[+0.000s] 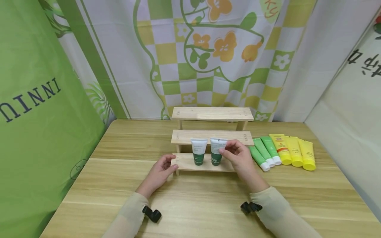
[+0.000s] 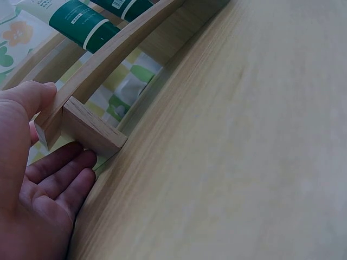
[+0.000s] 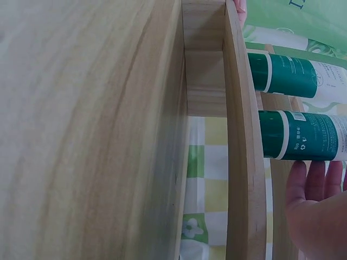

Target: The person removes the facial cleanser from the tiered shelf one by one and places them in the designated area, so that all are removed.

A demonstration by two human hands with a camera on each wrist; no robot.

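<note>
A three-tier wooden display rack (image 1: 212,114) stands on the table. Two white-and-green squeeze tubes stand upright, caps down, on its lowest step. The left tube (image 1: 198,152) is untouched. My right hand (image 1: 241,158) holds the right tube (image 1: 216,158) by its right side, thumb on the front; in the right wrist view the fingers (image 3: 316,181) lie against that side. My left hand (image 1: 160,172) grips the left end of the lowest step (image 2: 81,89), thumb on top in the left wrist view, the other fingers below and beside the end.
Right of the rack, several tubes lie side by side on the wooden table (image 1: 208,205): green tubes with white caps (image 1: 262,152) and yellow tubes (image 1: 294,152). A patterned curtain (image 1: 166,53) hangs behind, with a green cloth (image 1: 35,142) at left and a pale cloth (image 1: 342,105) at right.
</note>
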